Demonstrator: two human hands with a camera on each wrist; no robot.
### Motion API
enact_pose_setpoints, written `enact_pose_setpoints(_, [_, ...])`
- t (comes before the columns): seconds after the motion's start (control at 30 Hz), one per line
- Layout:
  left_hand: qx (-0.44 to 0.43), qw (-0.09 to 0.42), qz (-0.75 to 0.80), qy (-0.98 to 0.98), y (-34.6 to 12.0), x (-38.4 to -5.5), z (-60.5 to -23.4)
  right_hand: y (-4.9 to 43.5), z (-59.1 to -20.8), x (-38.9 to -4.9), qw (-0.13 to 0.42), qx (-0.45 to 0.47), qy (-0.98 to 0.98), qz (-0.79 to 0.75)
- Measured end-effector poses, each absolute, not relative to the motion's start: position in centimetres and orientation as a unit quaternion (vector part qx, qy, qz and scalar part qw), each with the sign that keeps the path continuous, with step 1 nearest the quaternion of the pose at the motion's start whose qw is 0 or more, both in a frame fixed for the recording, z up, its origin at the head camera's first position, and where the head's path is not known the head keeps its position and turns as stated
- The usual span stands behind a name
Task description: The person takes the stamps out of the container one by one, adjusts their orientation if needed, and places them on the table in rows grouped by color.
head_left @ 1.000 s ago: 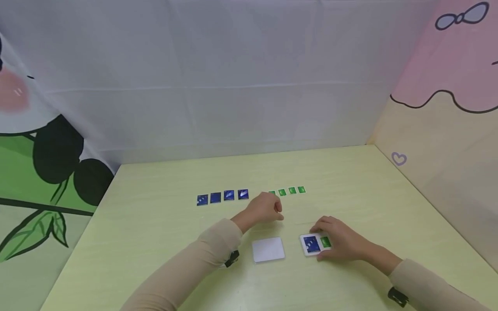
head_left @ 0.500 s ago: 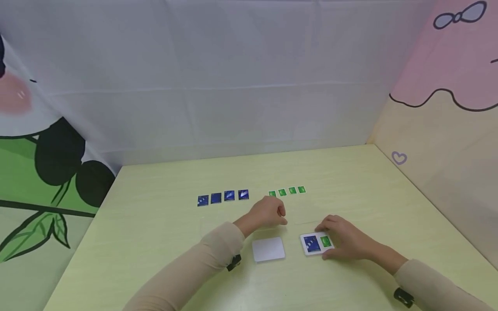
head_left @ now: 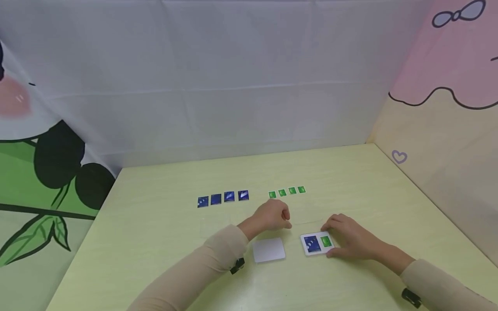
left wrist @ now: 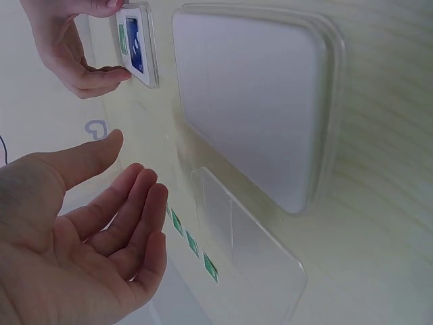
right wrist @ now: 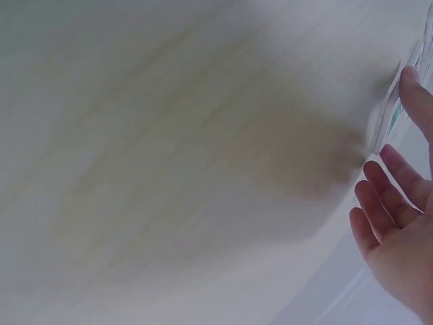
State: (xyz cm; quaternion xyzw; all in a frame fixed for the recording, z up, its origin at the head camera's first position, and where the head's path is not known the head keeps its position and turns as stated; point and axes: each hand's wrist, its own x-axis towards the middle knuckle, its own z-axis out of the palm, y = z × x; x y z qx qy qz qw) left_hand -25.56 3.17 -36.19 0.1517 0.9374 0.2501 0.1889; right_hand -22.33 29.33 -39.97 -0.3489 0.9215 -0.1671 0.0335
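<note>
My left hand [head_left: 271, 216] hovers behind a white card stack [head_left: 269, 250], its fingers loosely curled. In the left wrist view, nothing lies between that thumb and the fingers, and the white stack [left wrist: 250, 101] has clear plastic round its edges. To the right is a second card stack [head_left: 317, 244], whose top face carries a dark blue picture and a smaller green one. My right hand [head_left: 354, 239] spans the right end of this stack, thumb at the near edge and a fingertip at the far edge. The right wrist view shows the thumb [right wrist: 414, 101] against the stack's side.
A row of several small blue cards [head_left: 229, 196] lies farther back on the pale table [head_left: 155, 242]. Several small green cards [head_left: 292, 190] form another row to its right. A clear plastic sheet [left wrist: 237, 230] lies beyond the white stack. A white curtain [head_left: 233, 77] hangs behind the table.
My left hand has shifted slightly right and nearer, uncovering the leftmost green card. My right hand has slid rightward along the picture-faced stack, which stays nearly in place, showing more of its green picture.
</note>
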Motion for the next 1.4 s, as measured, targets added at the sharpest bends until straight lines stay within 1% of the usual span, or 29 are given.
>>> enact_pose_setpoints(0.17, [0.155, 0.192, 0.247, 0.937, 3.5, -25.4, -36.3, 29.5, -40.0, -22.3, 0.031, -0.350, 0.923, -0.157])
enact_pose_setpoints(0.43, [0.164, 0.192, 0.243, 0.937, 4.0, -25.3, -36.4, 29.6, -39.8, -22.2, 0.008, -0.354, 0.924, -0.145])
enact_pose_setpoints(0.67, [0.167, 0.206, 0.255, 0.930, 4.6, -25.0, -36.7, 29.7, -39.7, -22.2, 0.023, -0.349, 0.926, -0.143])
enact_pose_setpoints(1.17, [0.182, 0.215, 0.247, 0.927, 5.9, -24.4, -37.0, 29.7, -39.9, -22.5, 0.011, -0.362, 0.921, -0.147])
enact_pose_setpoints(1.4, [0.182, 0.221, 0.245, 0.926, 6.4, -24.3, -37.2, 29.7, -39.9, -22.6, 0.019, -0.360, 0.921, -0.149])
